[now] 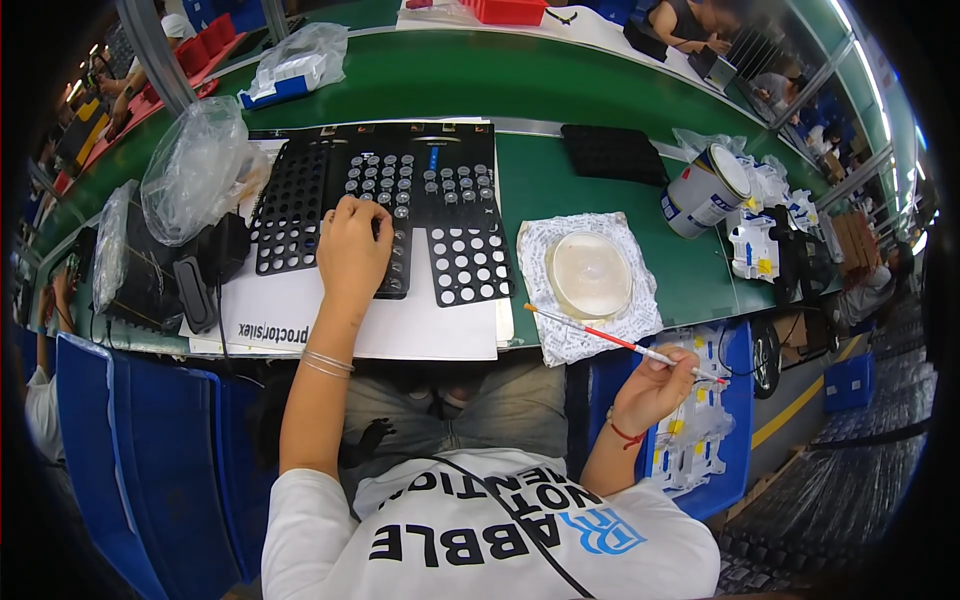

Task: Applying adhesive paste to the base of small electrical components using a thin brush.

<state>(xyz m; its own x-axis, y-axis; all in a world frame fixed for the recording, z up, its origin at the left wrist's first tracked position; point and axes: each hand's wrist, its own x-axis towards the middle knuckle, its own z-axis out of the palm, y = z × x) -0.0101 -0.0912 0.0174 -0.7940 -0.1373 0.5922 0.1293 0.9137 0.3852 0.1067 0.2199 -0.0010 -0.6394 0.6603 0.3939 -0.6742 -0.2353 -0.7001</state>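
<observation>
My left hand (354,242) is over a black tray (394,283) that carries rows of small round grey caps (380,172). Its fingers are bent together at the lower caps; anything between them is hidden. In my right hand (655,388) is a thin paintbrush (618,342) with a red and white handle. The tan bristle tip points left, just short of a shallow round dish (592,275) of pale, smooth material on crumpled printed paper (640,310). A second black tray (468,265) holds white discs, with more grey caps above it.
A black tray with open holes (288,205) lies left of my left hand. Clear plastic bags (195,170) and a black device (197,290) stand farther left. At the right are a tilted metal can (705,190), white plastic parts (755,245) and a blue bin (738,440).
</observation>
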